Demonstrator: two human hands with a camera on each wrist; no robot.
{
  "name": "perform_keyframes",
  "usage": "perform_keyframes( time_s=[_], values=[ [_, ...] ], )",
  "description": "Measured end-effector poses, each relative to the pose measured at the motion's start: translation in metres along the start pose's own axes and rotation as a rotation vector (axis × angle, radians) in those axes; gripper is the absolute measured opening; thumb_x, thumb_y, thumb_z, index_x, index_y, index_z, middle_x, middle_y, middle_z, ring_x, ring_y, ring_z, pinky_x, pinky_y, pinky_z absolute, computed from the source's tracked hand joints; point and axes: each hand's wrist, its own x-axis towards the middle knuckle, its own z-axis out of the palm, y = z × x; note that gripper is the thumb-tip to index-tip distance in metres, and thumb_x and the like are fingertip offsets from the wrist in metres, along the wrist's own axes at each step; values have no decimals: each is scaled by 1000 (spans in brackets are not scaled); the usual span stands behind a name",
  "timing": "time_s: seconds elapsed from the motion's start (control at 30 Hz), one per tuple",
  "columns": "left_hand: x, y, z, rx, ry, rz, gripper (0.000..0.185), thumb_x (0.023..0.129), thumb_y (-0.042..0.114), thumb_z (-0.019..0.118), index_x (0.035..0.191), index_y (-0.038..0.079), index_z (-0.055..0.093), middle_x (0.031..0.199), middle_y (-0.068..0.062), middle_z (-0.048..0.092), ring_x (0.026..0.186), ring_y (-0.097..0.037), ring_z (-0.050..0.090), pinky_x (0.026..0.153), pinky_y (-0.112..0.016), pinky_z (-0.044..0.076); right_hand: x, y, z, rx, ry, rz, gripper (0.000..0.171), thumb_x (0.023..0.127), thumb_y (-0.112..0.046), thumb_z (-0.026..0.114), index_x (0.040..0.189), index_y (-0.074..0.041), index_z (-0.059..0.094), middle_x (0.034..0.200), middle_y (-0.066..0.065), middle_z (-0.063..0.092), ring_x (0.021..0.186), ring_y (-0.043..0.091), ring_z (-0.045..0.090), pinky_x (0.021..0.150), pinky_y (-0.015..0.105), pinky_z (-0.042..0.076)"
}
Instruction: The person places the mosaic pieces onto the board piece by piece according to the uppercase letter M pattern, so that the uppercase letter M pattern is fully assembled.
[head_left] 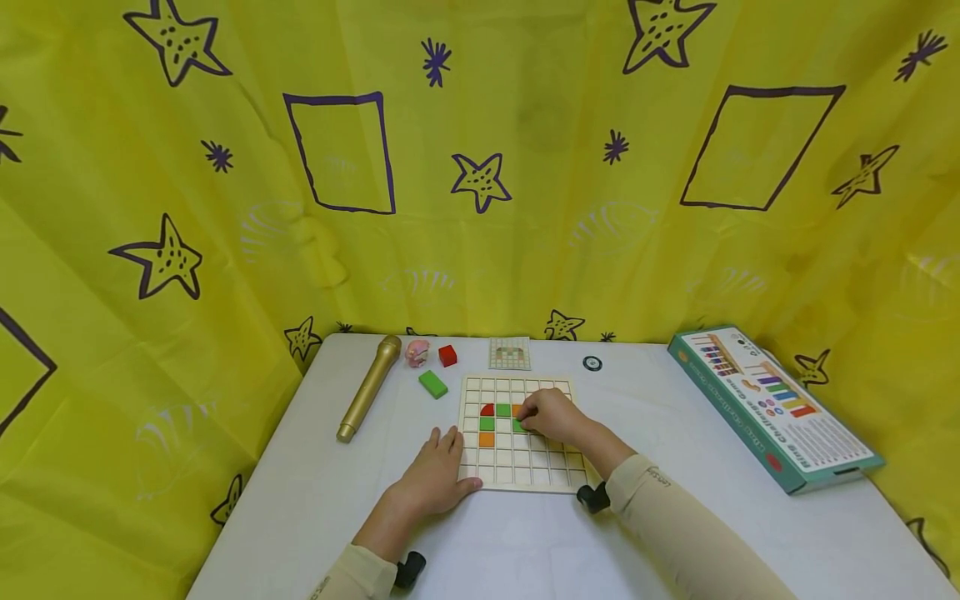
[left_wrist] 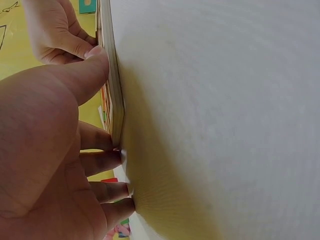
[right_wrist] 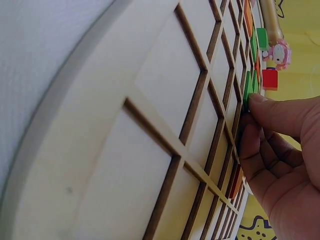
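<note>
A wooden grid board (head_left: 525, 475) lies flat on the table. Several coloured tiles sit in its cells: a red one with a rounded corner (head_left: 487, 410), a green one (head_left: 502, 410) and an orange one (head_left: 487, 439) among them. My right hand (head_left: 553, 416) is over the board, its thumb and fingers pinching a green square tile (right_wrist: 247, 90) that stands at the grid. My left hand (head_left: 431, 473) holds the board's near left corner, the thumb (left_wrist: 95, 70) on its front edge and the extended fingers along its left side, tips on the table.
Behind the board lies a patterned grid card (head_left: 509, 353). A green block (head_left: 432, 384), a red cube (head_left: 447, 356), a pink figurine (head_left: 417, 353) and a gold microphone (head_left: 369, 388) are at the back left. To the right are a small dark ring (head_left: 592, 363) and a game box (head_left: 772, 400).
</note>
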Motion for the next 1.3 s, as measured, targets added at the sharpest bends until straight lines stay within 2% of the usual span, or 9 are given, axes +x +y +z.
perform_keyframes(
  time_s=[0.33, 0.6, 0.87, 1.13, 1.3],
  values=[
    [-1, 1, -2, 2, -10, -9, 88, 95, 52, 64, 150, -10, 36, 158, -24, 33, 146, -49, 24, 117, -53, 28, -2, 1, 0, 13, 2, -8, 10, 90, -7, 75, 89, -16, 79, 96, -4, 71, 102, 18, 62, 96, 41, 51],
    [1, 0, 0, 4, -14, -9, 88, 95, 53, 62, 151, -9, 35, 158, -24, 32, 146, -49, 23, 118, -52, 27, -4, 6, -2, 58, -14, -22, 10, 91, -8, 75, 89, -18, 78, 95, -6, 70, 99, 17, 60, 97, 44, 50],
    [0, 2, 0, 18, -9, -8, 87, 95, 52, 63, 150, -10, 35, 157, -24, 33, 146, -49, 24, 117, -52, 27, -7, 7, -9, 83, -7, -5, 7, 91, -10, 75, 93, -16, 78, 95, -5, 69, 88, 16, 58, 83, 36, 52],
    [-2, 4, -3, 17, -4, -10, 86, 95, 51, 64, 149, -11, 37, 157, -25, 34, 145, -50, 25, 117, -52, 28, -12, 12, -19, 42, 24, -25, 8, 92, -10, 73, 93, -15, 78, 92, -5, 70, 84, 14, 59, 76, 33, 52],
    [-1, 3, -2, 17, -8, -9, 87, 95, 51, 64, 150, -10, 37, 157, -25, 34, 145, -49, 25, 117, -52, 28, -16, 16, -26, 58, 20, -14, 7, 92, -10, 73, 96, -14, 78, 92, -5, 69, 83, 14, 59, 72, 30, 53]
  ],
)
